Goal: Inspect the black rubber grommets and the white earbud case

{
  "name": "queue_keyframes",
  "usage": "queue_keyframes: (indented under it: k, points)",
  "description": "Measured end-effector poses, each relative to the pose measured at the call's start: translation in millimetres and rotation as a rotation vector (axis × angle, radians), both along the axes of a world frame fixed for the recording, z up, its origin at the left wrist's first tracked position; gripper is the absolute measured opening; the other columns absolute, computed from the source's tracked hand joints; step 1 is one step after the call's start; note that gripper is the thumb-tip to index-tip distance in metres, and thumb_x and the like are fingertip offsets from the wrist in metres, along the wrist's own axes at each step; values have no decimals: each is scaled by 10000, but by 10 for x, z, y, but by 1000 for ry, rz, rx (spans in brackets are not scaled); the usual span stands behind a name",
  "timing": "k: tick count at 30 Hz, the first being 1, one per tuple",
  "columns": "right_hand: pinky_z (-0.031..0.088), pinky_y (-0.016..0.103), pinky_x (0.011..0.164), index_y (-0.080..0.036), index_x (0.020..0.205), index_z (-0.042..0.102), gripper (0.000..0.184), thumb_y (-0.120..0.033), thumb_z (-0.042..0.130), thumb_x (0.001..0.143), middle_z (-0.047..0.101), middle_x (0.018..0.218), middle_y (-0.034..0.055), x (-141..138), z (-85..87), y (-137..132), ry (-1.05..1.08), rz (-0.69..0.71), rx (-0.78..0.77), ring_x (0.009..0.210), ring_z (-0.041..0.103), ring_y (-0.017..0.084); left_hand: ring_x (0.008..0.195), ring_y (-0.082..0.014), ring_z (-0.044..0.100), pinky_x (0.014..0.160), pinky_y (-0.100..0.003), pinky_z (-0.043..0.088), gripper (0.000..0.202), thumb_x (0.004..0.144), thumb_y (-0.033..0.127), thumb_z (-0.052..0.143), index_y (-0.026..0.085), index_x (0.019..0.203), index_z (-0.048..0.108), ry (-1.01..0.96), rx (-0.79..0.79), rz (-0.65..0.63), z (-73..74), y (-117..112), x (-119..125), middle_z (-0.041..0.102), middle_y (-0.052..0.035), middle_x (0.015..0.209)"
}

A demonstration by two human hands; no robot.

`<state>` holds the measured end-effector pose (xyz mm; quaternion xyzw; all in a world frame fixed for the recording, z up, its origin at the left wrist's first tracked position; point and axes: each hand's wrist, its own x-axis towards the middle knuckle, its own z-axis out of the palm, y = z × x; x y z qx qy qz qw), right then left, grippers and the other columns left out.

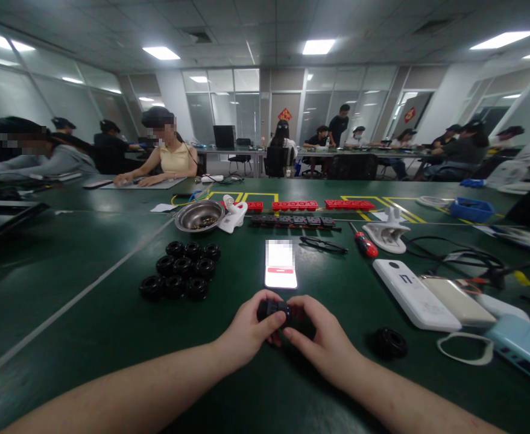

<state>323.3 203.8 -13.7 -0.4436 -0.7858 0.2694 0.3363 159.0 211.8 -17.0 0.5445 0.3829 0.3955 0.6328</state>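
Observation:
Between both hands, above the green table near its front, is a small black cylindrical part (pixel 271 307). My left hand (pixel 253 322) wraps round it, the thumb pressing across its side. At its right end, my right hand (pixel 316 331) grips with thumb and fingers curled. Much of the part is hidden by the fingers. A lit phone (pixel 281 277) lies just beyond my hands. To the left sit several black ring-shaped parts (pixel 182 266) in rows. One more black ring (pixel 390 343) rests to the right of my right hand.
Farther back are a metal bowl (pixel 199 218) with small pieces, red trays (pixel 294 205), a black strip of parts (pixel 294 223) and glasses (pixel 323 244). On the right lie a screwdriver (pixel 365 242), a white power bank (pixel 413 295), cables and a light blue case (pixel 524 343). Other people sit around.

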Motion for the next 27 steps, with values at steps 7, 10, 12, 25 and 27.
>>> queue_keyframes:
  k: [7,10,12,25,27]
  points:
    - [368,275,585,-173,646,501,278,-343,400,841,516,640,9,1,2,10,-134,-7,-15,631,470,153,475,-80,527,458,-208,415,376,668,413,607,155,895,454,11,5,-14,-30,-2,4,530,25,670]
    - [386,278,607,-172,729,529,141,-282,481,802,540,701,19,-3,-8,5,-110,-9,-19,666,486,156,486,-83,539,467,-212,424,373,678,426,592,155,896,457,17,9,-14,-33,10,1,542,14,699]
    - [400,300,671,-176,879,532,136,-235,545,757,563,813,37,-7,-10,-5,-69,-6,-11,745,503,171,482,-85,538,460,-209,421,378,685,442,576,153,896,455,18,14,2,-24,10,0,546,12,681]
    - [355,262,580,-173,663,497,224,-303,426,830,510,649,5,5,-16,33,-73,-8,-60,630,473,148,488,-73,534,467,-202,409,329,696,365,592,153,909,458,22,-5,-17,-22,14,3,525,26,693]
    - [363,262,592,-171,719,510,127,-273,489,792,518,683,10,-1,-14,29,-50,-5,-65,650,476,150,507,-85,550,481,-214,424,330,698,372,586,152,906,455,12,0,-14,-21,18,4,542,13,714]
